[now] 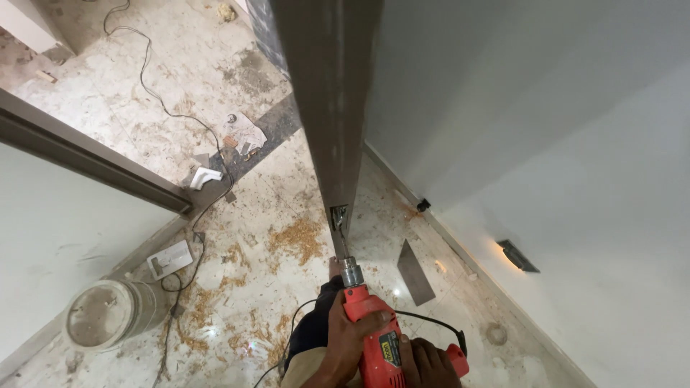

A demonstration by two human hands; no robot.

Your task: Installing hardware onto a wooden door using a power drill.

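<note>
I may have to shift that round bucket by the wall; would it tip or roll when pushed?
The bucket stands upright on the dusty floor, looking wide for its height, so it would probably slide rather than tip. Its side is round, so once knocked over it might roll. Sawdust may help it slide.

Even, fairly bright indoor light fills my view. The polished floor (237,280) throws small glints near my drill (374,338), a warm glow sits beside the wall vent (519,256), and wide-angle distortion bends the edges; focus stays sharp.
</note>
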